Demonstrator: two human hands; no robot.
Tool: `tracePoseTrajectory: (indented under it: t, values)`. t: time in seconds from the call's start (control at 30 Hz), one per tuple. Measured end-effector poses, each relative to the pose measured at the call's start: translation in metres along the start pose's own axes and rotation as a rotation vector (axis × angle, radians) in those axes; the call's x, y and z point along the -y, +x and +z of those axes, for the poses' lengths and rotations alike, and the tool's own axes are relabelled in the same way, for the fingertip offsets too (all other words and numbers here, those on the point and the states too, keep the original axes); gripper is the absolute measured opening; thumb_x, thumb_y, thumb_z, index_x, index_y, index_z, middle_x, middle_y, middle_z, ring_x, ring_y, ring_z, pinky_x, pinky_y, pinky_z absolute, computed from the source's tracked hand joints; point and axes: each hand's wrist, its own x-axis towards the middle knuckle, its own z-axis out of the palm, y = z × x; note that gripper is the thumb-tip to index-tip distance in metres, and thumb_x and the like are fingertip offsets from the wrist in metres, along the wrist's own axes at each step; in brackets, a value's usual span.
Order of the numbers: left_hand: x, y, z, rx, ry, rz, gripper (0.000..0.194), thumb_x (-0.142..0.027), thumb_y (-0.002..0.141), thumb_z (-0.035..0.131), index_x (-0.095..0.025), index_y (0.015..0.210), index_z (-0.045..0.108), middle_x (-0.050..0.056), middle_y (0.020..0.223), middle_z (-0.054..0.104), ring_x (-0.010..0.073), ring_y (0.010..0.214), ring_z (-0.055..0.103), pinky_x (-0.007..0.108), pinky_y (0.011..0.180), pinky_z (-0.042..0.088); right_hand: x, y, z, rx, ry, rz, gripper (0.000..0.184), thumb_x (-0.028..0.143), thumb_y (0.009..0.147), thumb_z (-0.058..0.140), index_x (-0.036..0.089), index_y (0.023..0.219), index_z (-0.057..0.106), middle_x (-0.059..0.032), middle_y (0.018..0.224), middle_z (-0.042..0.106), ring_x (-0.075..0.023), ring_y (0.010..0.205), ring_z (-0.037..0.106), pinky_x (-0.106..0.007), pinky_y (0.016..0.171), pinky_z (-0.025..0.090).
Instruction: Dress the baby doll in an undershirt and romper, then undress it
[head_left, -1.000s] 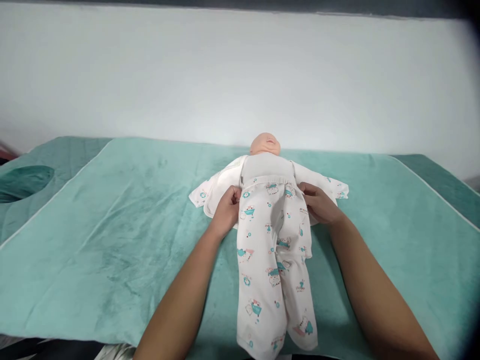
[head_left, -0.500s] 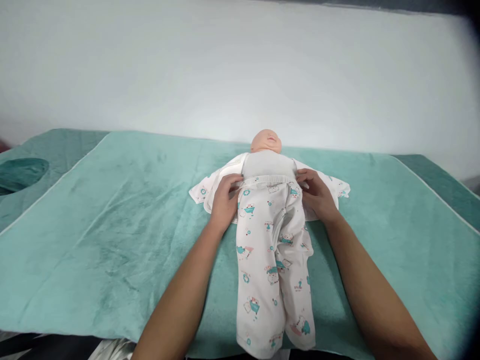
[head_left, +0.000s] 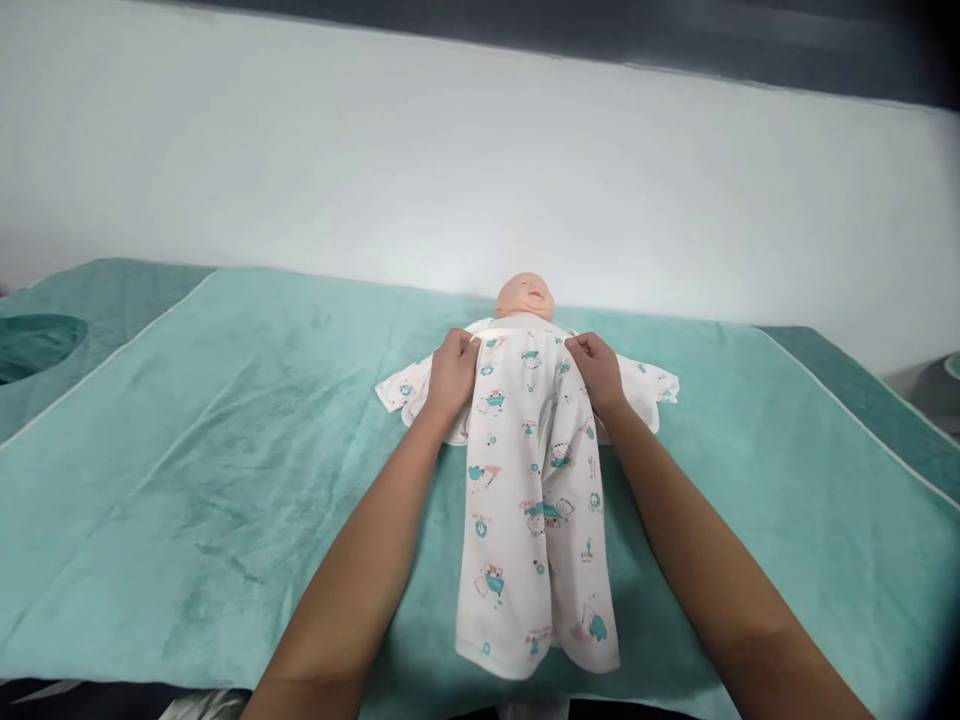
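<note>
At the near edge of the teal cloth [head_left: 247, 520], striped fabric [head_left: 202, 706] shows low on your left; your forearms reach in from both sides; between them the printed trousers [head_left: 506, 500] lie lengthwise, cuffs toward you, legs side by side, white with small teal and pink figures; the waistband lies across the doll's torso, pointing away from you.

Your left hand [head_left: 451, 378] is closed, thumb and fingers pinching the left corner of the waistband; your right hand [head_left: 598, 372] grips the right corner likewise, fingers curled; the band runs fairly straight between them.

Under and beside your hands, the white printed top [head_left: 645, 385] spreads out, a sleeve angled to either side; just beyond the waistband, the doll [head_left: 525, 296] shows its bare head, on its back; farther off, a pale wall [head_left: 450, 160] rises behind the cloth; a dark band [head_left: 675, 50] crosses above it.
</note>
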Motion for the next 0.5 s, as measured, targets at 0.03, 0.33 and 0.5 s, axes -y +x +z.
tracePoseTrajectory:
  t: [0.03, 0.33, 0.5]
  values:
    - [0.001, 0.0, 0.001, 0.001, -0.008, -0.01, 0.016, -0.034, 0.093, 0.048, -0.022, 0.083, 0.053, -0.001, 0.071, 0.058, 0.0176, 0.07, 0.053, 0.03, 0.067, 0.038, -0.001, 0.003, 0.004, -0.036, 0.048, 0.05, 0.027, 0.041, 0.087, 0.054, 0.022, 0.068, 0.05, 0.0023, 0.065, 0.051, -0.0154, 0.065, 0.048, -0.029, 0.063, 0.039]
    - [0.006, -0.003, -0.011, 0.203, 0.205, 0.09, 0.02, -0.032, 0.095, 0.044, -0.022, 0.094, 0.061, 0.003, 0.088, 0.067, 0.0208, 0.084, 0.059, 0.034, 0.076, 0.044, -0.008, -0.008, -0.001, 0.067, 0.249, -0.094, 0.018, 0.041, 0.086, 0.062, 0.023, 0.086, 0.062, -0.0019, 0.094, 0.061, -0.0184, 0.089, 0.057, -0.033, 0.081, 0.047]
    - [0.005, -0.009, -0.015, 0.091, 0.453, 0.282, 0.026, -0.029, 0.098, 0.038, -0.02, 0.098, 0.062, 0.01, 0.119, 0.062, 0.0248, 0.113, 0.052, 0.04, 0.096, 0.043, -0.007, -0.001, -0.015, 0.234, 0.171, -0.248, 0.017, 0.037, 0.085, 0.065, 0.023, 0.082, 0.058, -0.0055, 0.136, 0.054, -0.0233, 0.118, 0.054, -0.037, 0.096, 0.044]
